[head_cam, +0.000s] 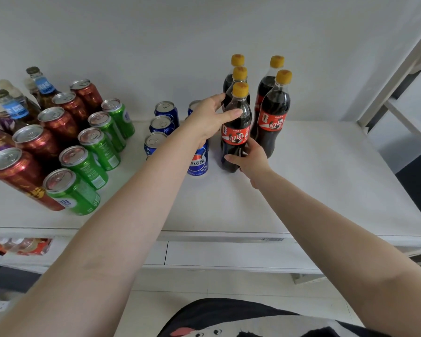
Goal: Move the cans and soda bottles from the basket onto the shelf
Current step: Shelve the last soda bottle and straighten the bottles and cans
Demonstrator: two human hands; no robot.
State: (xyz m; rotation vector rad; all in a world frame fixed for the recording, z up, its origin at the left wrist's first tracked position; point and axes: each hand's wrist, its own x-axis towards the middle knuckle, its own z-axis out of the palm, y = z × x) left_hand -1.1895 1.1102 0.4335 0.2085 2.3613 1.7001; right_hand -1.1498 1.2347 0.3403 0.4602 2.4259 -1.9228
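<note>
On the white shelf (pixel 314 181) stand several cola bottles with yellow caps. The front cola bottle (pixel 236 122) stands upright at the head of the left row. My left hand (pixel 209 117) grips its upper body, thumb across the front. My right hand (pixel 249 159) holds its base from the right side. Another front bottle (pixel 274 117) stands just to the right. Blue cans (pixel 165 111) stand behind and left of my left arm, one blue can (pixel 198 162) under my wrist. Green cans (pixel 99 147) and red cans (pixel 38 142) fill the shelf's left part. The basket is out of view.
Glass bottles with blue labels (pixel 43 86) stand at the far left back. The white wall rises behind the shelf. A white frame post (pixel 399 66) slants at the right. A lower shelf (pixel 229 259) holds packaged goods (pixel 22 245) at left.
</note>
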